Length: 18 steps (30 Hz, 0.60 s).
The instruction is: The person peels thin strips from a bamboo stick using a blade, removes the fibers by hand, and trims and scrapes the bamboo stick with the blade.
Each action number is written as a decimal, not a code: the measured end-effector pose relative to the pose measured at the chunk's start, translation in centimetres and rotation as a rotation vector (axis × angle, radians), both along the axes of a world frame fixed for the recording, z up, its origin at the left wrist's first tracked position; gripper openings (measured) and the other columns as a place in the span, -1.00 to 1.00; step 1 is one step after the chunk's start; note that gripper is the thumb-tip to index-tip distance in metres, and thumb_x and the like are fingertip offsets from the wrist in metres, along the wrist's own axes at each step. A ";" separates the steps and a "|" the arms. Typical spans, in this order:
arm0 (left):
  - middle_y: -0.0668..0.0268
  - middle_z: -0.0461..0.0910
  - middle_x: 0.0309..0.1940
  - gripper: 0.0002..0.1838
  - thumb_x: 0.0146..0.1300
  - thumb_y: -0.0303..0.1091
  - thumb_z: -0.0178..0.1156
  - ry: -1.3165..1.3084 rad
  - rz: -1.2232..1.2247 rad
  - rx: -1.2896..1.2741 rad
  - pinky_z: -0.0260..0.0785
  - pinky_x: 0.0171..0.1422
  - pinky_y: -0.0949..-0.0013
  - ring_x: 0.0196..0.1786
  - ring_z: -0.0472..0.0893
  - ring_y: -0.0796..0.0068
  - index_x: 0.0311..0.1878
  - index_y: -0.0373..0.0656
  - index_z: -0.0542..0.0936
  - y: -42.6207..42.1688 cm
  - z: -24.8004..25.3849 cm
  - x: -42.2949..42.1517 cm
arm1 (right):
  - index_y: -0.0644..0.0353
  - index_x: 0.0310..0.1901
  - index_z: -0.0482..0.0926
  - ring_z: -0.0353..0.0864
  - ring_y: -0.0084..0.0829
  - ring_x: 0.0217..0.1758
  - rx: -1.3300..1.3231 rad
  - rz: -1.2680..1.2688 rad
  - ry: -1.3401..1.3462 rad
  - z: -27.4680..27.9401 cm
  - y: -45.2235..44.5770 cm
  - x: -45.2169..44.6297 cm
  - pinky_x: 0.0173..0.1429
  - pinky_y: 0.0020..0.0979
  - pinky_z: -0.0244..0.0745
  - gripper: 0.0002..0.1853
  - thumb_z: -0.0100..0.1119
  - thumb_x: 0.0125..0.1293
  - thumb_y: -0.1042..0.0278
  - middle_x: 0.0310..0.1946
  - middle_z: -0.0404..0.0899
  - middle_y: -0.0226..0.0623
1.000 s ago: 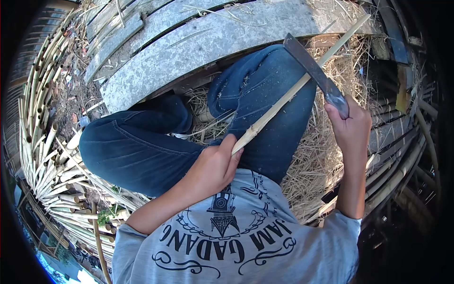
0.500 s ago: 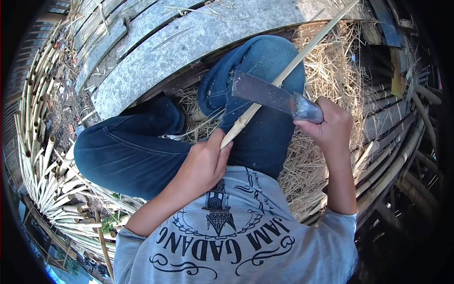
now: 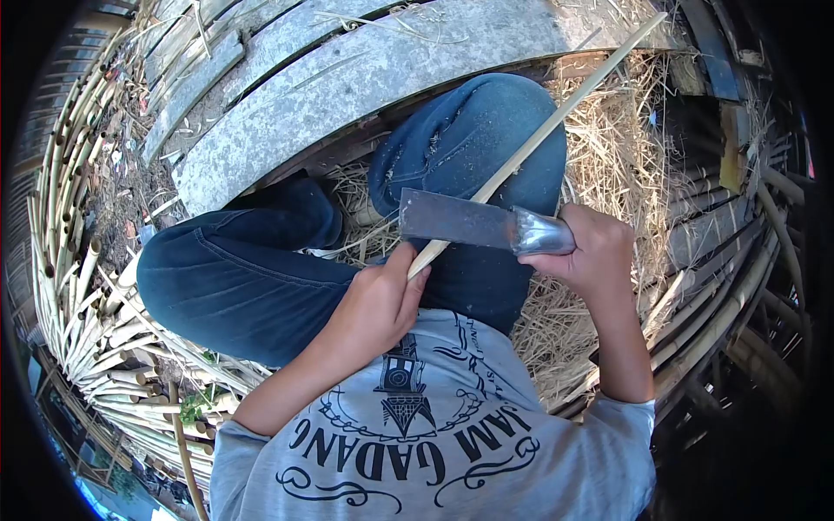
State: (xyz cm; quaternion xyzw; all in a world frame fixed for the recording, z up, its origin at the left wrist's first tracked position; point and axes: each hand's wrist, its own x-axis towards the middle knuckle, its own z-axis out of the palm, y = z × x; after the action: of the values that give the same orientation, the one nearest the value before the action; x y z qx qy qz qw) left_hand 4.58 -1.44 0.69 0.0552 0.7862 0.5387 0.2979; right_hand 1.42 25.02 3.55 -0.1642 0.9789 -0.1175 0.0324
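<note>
My left hand [image 3: 382, 300] is closed round the lower end of a long pale bamboo strip [image 3: 540, 135], which slants up to the right across my thigh. The handle of a broad, dark-bladed knife [image 3: 456, 219] is gripped in my right hand [image 3: 591, 247]. Its blade lies across the strip a little above my left fingers, pointing left. The knife covers a short stretch of the strip, and my left fingers hide its lower tip.
Grey wooden planks [image 3: 347, 78] span the top, beyond my bent legs [image 3: 234, 282]. Straw-like shavings [image 3: 608, 130] cover the ground at right. Many cut bamboo poles [image 3: 130, 378] lie at left, with more poles [image 3: 725, 317] at right.
My right hand and the knife have moved down and left along the strip, toward my left hand. The blade has turned from steeply slanted to nearly level. My left hand has shifted slightly left.
</note>
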 end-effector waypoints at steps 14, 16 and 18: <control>0.00 0.35 -0.70 -0.88 0.40 -0.46 -0.02 -0.017 0.000 0.016 0.21 -0.49 0.14 -0.60 0.45 -0.11 -0.24 -0.32 0.32 0.1 -0.3 -0.4 | 0.29 -0.32 0.55 0.27 -0.41 -0.65 -0.183 -0.703 -0.131 1.9 3.2 0.9 -0.48 -0.37 0.25 -0.65 0.30 0.24 0.10 -0.72 0.32 -0.24; 0.02 0.34 -0.70 -0.88 0.40 -0.46 -0.03 -0.015 0.015 -0.005 0.21 -0.50 0.15 -0.60 0.44 -0.10 -0.24 -0.32 0.33 0.1 -0.2 -1.0 | 0.31 -0.31 0.55 0.35 -0.44 -0.63 -0.312 -0.643 -0.113 2.3 0.9 1.6 -0.47 -0.40 0.28 -0.65 0.34 0.20 0.12 -0.67 0.43 -0.23; -0.09 0.40 -0.68 -0.86 0.36 -0.46 0.03 -0.049 -0.002 0.003 0.26 -0.46 0.02 -0.52 0.49 -0.22 -0.26 -0.34 0.33 -0.2 0.2 -1.3 | 0.28 -0.33 0.55 0.47 -0.39 -0.64 -0.518 -0.656 -0.141 2.5 -0.8 1.8 -0.48 -0.39 0.35 -0.56 0.40 0.13 -0.01 -0.66 0.48 -0.21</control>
State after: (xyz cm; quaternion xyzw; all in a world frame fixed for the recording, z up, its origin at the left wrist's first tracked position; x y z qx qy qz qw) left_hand 3.33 -1.63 0.90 0.0429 0.7778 0.5406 0.3176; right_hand 3.21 24.20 6.09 0.1619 0.9127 -0.3747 0.0180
